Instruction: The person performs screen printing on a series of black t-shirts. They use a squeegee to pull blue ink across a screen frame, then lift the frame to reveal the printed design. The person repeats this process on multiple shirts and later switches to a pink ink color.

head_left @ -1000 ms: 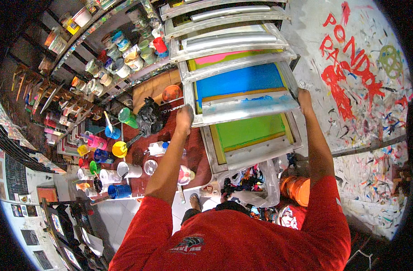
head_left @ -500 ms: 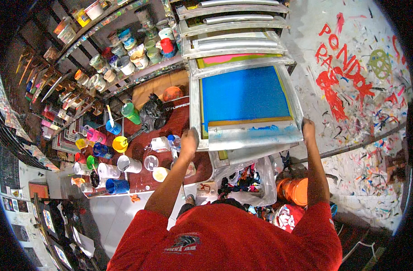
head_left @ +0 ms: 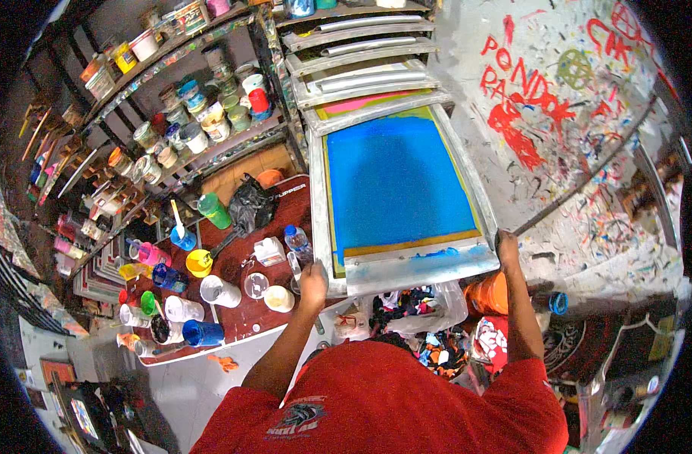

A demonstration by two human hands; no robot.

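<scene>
A screen printing frame [head_left: 321,198] with a silvery rim and a blue mesh [head_left: 400,178] lies flat between my hands. Its far end reaches in under another frame of the rack. My left hand [head_left: 313,286] is closed round its near left corner, while my right hand [head_left: 508,251] grips the near right corner. Along the near side runs a silvery strip [head_left: 421,265] smeared with blue. Fingers underneath the rim are hidden. Several more frames [head_left: 376,85] sit tilted in the rack beyond, one showing pink and yellow.
On the left, a dark red table [head_left: 236,303] carries paint cups, a water bottle [head_left: 297,240] and a black bag [head_left: 252,206]. Shelves of paint tubs [head_left: 194,136] stand behind it. Below the frame are a plastic bag of rags [head_left: 436,306] and an orange bucket [head_left: 488,293].
The frame has come nearer to me with both hands on it, and more of its blue mesh shows. The view has shifted as well.
</scene>
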